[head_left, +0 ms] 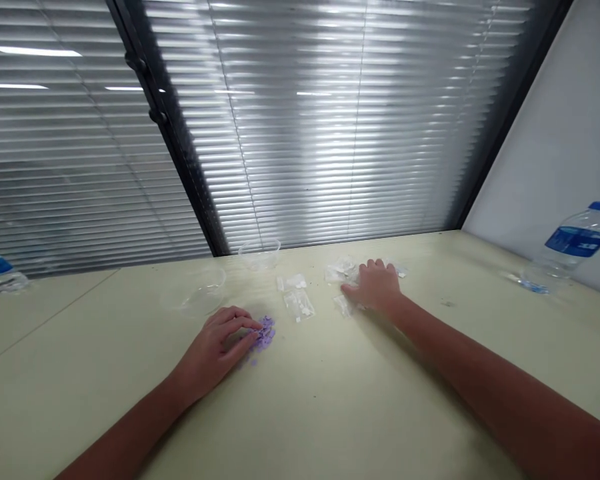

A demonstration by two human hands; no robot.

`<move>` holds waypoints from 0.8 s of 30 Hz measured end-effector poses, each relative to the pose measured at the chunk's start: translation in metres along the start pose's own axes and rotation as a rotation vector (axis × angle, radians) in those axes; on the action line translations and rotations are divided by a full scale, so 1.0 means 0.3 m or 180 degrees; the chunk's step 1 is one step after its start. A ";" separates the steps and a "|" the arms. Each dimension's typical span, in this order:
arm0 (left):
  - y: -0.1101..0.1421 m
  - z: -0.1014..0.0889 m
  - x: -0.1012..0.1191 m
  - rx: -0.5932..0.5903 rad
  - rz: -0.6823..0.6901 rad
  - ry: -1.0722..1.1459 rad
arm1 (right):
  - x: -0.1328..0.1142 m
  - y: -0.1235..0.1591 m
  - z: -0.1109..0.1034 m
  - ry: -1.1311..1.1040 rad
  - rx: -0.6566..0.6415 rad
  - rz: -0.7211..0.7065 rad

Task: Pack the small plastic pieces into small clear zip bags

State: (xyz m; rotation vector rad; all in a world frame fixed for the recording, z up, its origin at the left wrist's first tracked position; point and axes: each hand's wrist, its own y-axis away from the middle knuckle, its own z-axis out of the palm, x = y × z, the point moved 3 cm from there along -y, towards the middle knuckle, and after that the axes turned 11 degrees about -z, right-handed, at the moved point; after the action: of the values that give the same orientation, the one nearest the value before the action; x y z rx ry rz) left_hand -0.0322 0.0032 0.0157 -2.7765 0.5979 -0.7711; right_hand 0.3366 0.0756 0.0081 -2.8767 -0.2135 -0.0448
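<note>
- Middle of the frame: the left hand (225, 343) has its fingers bent, tips at the purple bits (265, 333) on the bench (300, 413).
- Right of middle: the right hand (375, 285) is on the small clear bags (343, 270), fingers a bit apart.
- Center: more little bags (299, 305) lie between the hands.
- Left of center: clear bowls (203, 291).
- Far right: a water bottle (570, 247).

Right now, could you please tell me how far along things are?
The small packets between the hands look filled, so possibly done. The left hand has its fingers at the loose purple pieces; the right hand is over further clear packets. The purple pieces lie outside any packet, so they seem left to do.
</note>
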 end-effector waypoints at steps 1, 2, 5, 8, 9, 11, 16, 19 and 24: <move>0.001 0.001 -0.002 0.0004 0.0005 -0.0013 | -0.004 0.004 -0.002 0.0001 -0.0001 -0.0014; 0.001 0.001 -0.003 0.0009 0.0008 -0.0026 | -0.004 0.006 -0.002 -0.0010 0.0016 -0.0017; 0.002 0.001 -0.002 0.0016 0.0029 -0.0046 | 0.012 0.007 -0.001 -0.0054 0.0115 -0.0020; 0.000 -0.002 0.007 0.0034 0.0042 -0.0057 | 0.016 0.003 -0.015 -0.0102 0.0307 -0.0111; -0.001 -0.003 0.009 0.0046 0.0037 -0.0065 | 0.008 0.003 -0.025 -0.0149 0.0410 -0.0208; -0.003 -0.004 0.014 0.0055 0.0021 -0.0095 | -0.029 0.010 -0.051 -0.0436 0.0762 -0.0578; 0.004 0.000 0.014 -0.0007 -0.0037 -0.0245 | -0.214 0.098 -0.102 -0.2028 0.1590 -0.1789; 0.010 0.006 0.009 -0.0027 -0.0095 -0.0322 | -0.333 0.167 -0.084 -0.2337 0.1342 -0.2298; 0.005 0.007 0.006 0.0007 -0.0179 -0.0346 | -0.402 0.210 -0.040 -0.2397 0.1042 -0.2852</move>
State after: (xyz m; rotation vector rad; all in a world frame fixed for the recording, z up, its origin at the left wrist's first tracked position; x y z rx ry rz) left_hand -0.0301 0.0013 0.0144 -2.8223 0.5005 -0.6260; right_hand 0.2266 -0.0047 -0.0020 -2.1157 -1.4460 0.8127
